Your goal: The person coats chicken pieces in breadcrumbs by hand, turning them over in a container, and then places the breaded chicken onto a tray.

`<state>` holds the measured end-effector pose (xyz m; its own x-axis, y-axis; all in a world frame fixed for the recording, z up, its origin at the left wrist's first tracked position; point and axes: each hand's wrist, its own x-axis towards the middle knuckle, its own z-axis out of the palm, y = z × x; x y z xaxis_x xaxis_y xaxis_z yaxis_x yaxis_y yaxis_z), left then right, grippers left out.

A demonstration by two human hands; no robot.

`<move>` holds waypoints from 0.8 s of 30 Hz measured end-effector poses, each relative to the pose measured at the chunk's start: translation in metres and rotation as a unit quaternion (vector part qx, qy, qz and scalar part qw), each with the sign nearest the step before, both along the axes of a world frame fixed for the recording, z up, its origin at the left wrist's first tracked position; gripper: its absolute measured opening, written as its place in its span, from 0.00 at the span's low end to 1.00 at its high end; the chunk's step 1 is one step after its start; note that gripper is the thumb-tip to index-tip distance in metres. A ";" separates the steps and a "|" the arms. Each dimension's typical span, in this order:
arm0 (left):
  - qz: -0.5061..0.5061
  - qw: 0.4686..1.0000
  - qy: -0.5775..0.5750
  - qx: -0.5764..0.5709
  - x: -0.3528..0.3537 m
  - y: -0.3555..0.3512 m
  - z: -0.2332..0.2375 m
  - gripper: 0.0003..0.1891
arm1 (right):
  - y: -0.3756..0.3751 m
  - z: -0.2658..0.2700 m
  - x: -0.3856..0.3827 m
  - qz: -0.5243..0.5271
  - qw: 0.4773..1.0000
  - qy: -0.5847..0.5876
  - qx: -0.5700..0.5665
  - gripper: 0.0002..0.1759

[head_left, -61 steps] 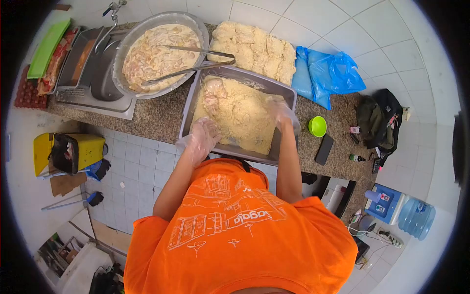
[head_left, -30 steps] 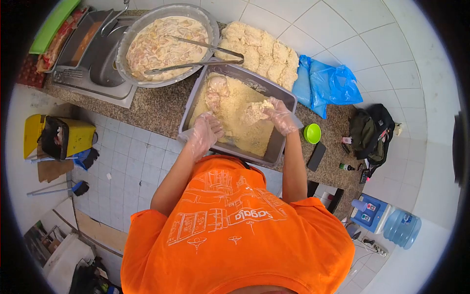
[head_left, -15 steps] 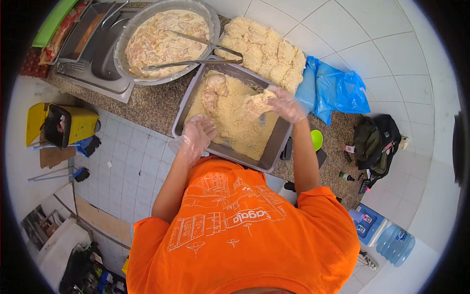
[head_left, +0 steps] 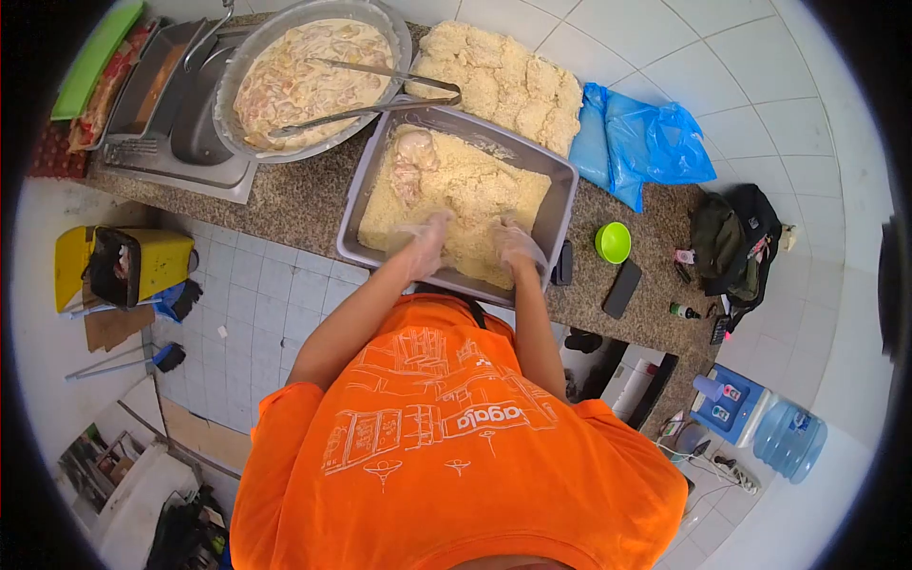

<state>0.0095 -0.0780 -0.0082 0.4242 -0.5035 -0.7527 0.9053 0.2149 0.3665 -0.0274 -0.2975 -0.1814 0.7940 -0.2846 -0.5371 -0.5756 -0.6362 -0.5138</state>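
Note:
A grey tub (head_left: 567, 204) of pale breading crumbs (head_left: 380, 214) sits in front of me on the counter. My left hand (head_left: 429, 240), in a clear plastic glove, is low in the crumbs with its fingers stretched out. My right hand (head_left: 516, 245), gloved too, lies opposite it, open, its fingertips partly buried. Just beyond both hands is a crumb-covered chicken piece (head_left: 483, 193), hard to tell from the crumbs around it. Farther up at the left of the tub lies a mostly bare, pinkish chicken piece (head_left: 413, 169).
Left of the tub stands a large bowl (head_left: 228, 119) of battered chicken, tongs (head_left: 366, 112) across its rim. Breaded pieces (head_left: 499, 81) are piled behind. Blue plastic bags (head_left: 651, 142), a green bowl (head_left: 613, 242) and a phone (head_left: 622, 289) lie to the right; a sink (head_left: 201, 119) is far left.
My right hand has lowered from the tub's right edge and let go of the breaded chicken piece, now in the crumbs. My left hand has moved right, deeper into the tub.

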 end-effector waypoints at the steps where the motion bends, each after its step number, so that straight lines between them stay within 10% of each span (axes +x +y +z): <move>1: -0.003 1.000 0.000 0.001 -0.005 -0.007 -0.007 0.22 | 0.018 0.043 -0.003 -0.003 1.000 0.000 0.001 0.28; 3: -0.017 1.000 0.023 -0.011 -0.010 -0.023 -0.022 0.23 | 0.048 0.130 -0.008 0.149 0.987 -0.031 -0.061 0.27; 7: -0.060 0.998 0.010 -0.031 -0.015 -0.040 -0.054 0.23 | 0.048 0.111 -0.015 0.308 0.929 0.001 -0.208 0.21; 10: 0.006 0.999 -0.035 0.016 -0.004 -0.033 0.005 0.25 | 0.050 0.152 0.000 0.087 0.995 0.014 -0.052 0.27; 13: -0.132 0.906 -0.360 0.181 0.007 -0.004 0.069 0.27 | 0.062 0.212 0.022 -0.153 0.971 -0.047 0.177 0.19; 15: 0.092 0.992 -0.083 -0.012 0.015 0.010 0.069 0.29 | 0.047 0.200 0.036 0.039 0.974 -0.146 -0.166 0.17; 19: 0.105 0.993 -0.034 0.052 0.013 0.039 0.047 0.31 | 0.044 0.157 0.072 0.270 0.912 -0.207 -0.230 0.23; 21: 0.144 0.986 -0.009 0.081 0.002 0.043 0.037 0.27 | 0.061 0.133 0.091 0.471 0.858 0.069 -0.196 0.17; 24: 0.149 0.987 0.008 0.054 -0.005 0.053 0.005 0.27 | 0.042 0.098 0.113 0.374 0.921 0.013 -0.108 0.16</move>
<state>0.0043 -0.0249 -0.0032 0.5285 -0.2755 -0.8030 0.8140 0.4330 0.3871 0.0852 -0.2555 -0.0836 0.7994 0.2347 -0.5530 0.0553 -0.9453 -0.3214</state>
